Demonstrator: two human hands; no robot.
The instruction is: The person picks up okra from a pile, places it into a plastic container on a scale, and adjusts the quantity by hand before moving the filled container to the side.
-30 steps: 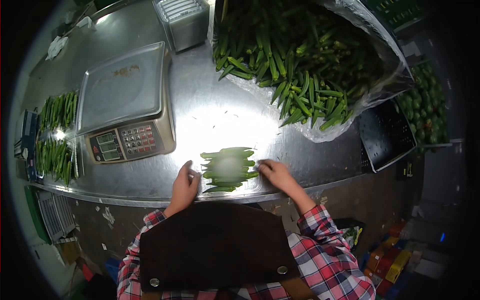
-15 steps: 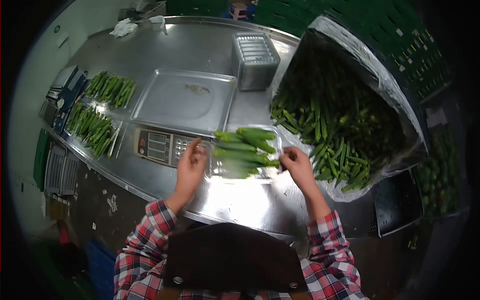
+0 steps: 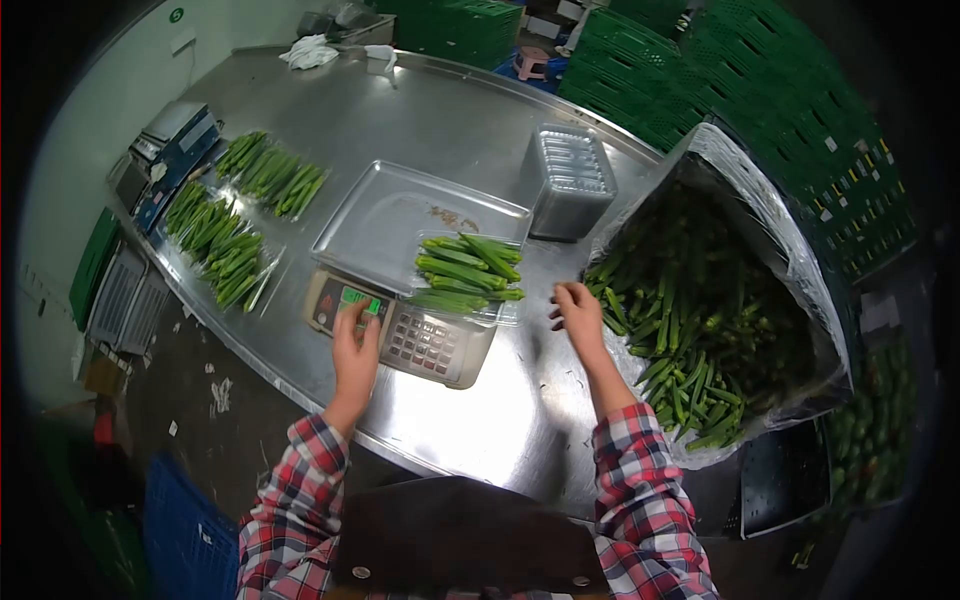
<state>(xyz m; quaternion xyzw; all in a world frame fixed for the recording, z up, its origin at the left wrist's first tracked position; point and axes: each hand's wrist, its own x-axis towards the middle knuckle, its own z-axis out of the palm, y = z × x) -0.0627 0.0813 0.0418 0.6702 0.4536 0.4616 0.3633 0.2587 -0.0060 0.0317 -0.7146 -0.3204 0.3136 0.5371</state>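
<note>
A clear plastic tray of okra (image 3: 465,272) rests on the near right part of the metal weighing pan (image 3: 345,225). In front of the pan is the scale (image 3: 425,345), with its display lit green. My left hand (image 3: 355,350) is over that display, fingers apart, holding nothing and partly covering the readout. To the right of the tray, my right hand (image 3: 580,318) hovers above the steel table with its fingers loosely bent and nothing in them. Close beyond it, loose okra (image 3: 690,385) spills from a big plastic-lined box (image 3: 740,165).
A stack of clear plastic trays (image 3: 572,185) stands behind the pan. Filled okra packs (image 3: 215,240) lie at the left of the steel table (image 3: 450,110), beside a blue machine (image 3: 185,145). Green crates (image 3: 770,110) are piled beyond the table.
Both hands have let go of the okra tray, which now sits on the weighing pan. My left hand has moved onto the display, now lit green. The whole view has shifted.
</note>
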